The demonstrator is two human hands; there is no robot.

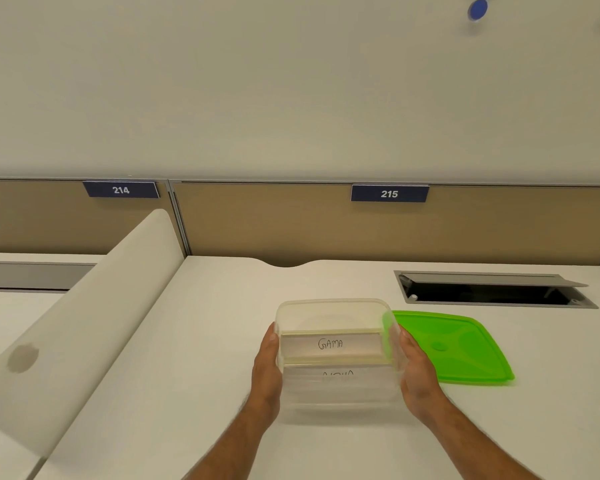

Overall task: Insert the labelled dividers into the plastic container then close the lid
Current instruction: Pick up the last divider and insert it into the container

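The clear plastic container (336,355) sat on the white counter (187,375), w/ the green lid (465,348) lying flat just to its right, touching or nearly touching its right wall. Inside the container stood two dividers: one marked "GAMA" (330,344) across the middle, and a second divider (338,374) nearer the person, its writing only partly readable.

Handling, as a guess: container is thin-walled, light, a bit flexy and smooth, so prob. easy to slide or squash if squeezed hard. Best held low on the two side walls, not by the rim. Dividers look like thin card or sheet, light and bendy; the lid is thin, springy plastic, best taken by an edge.

The left hand (267,368) lay flat against the container's left wall, the right hand (414,368) against its right wall, so the container sat between the two palms. Fingers of both hands were extended, pressing the walls from outside rather than curled round anything; fingertips reached approx. level w/ the GAMA divider.

The lid wasn't on yet.
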